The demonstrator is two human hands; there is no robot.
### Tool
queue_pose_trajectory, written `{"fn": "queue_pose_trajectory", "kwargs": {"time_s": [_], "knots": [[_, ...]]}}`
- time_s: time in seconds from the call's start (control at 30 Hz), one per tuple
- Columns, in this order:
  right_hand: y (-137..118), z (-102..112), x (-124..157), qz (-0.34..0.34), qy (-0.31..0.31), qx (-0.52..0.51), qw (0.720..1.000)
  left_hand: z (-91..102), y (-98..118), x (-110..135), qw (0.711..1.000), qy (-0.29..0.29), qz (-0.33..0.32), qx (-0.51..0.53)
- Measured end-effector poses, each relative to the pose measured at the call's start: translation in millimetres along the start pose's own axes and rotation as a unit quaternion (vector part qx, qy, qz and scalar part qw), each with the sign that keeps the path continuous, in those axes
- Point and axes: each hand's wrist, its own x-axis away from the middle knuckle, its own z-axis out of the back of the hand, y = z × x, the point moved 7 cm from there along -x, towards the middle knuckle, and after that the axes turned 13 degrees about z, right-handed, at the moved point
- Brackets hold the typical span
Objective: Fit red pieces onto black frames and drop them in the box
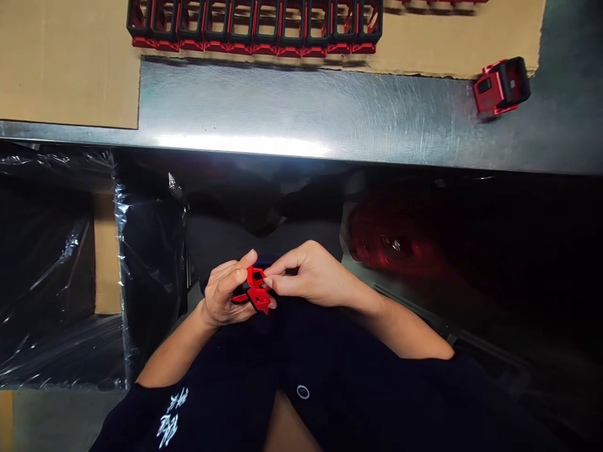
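Note:
A small red and black plastic part (253, 290) is held low in front of my torso. My left hand (223, 293) cradles it, with the fingers curled around its left side. My right hand (311, 275) pinches its right side between fingertips and thumb. The hands hide part of the piece, so its full shape cannot be seen. Another red and black moulded part (502, 86) lies on its own on the steel table, well beyond both hands.
A long row of red and black frames (254, 28) stands on a cardboard sheet (66, 63) covering part of the steel table (301, 100). Below the table edge are a plastic-wrapped black bin (56, 263) and a dark bin of red parts (396, 235).

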Motion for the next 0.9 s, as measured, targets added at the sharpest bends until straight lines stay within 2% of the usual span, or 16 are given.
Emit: {"fn": "queue_pose_trajectory", "kwargs": {"time_s": [0.17, 0.4, 0.77, 0.9], "knots": [[-0.9, -0.1, 0.2, 0.000, -0.016, -0.007, 1.000, 0.7, 1.2, -0.3, 1.000, -0.004, 0.002, -0.001], [-1.4, -0.2, 0.5, -0.012, -0.001, -0.024, 1.000, -0.9, 2.5, -2.7, 1.000, -0.015, 0.003, -0.010], [1.6, -1.5, 2.1, -0.006, -0.011, -0.029, 1.000, -1.0, 2.2, 0.9, 0.999, -0.027, -0.015, 0.008], [0.3, 0.2, 1.5, -0.003, -0.007, -0.017, 1.000, -1.1, -0.6, 1.7, 0.999, -0.030, 0.006, 0.014]]}}
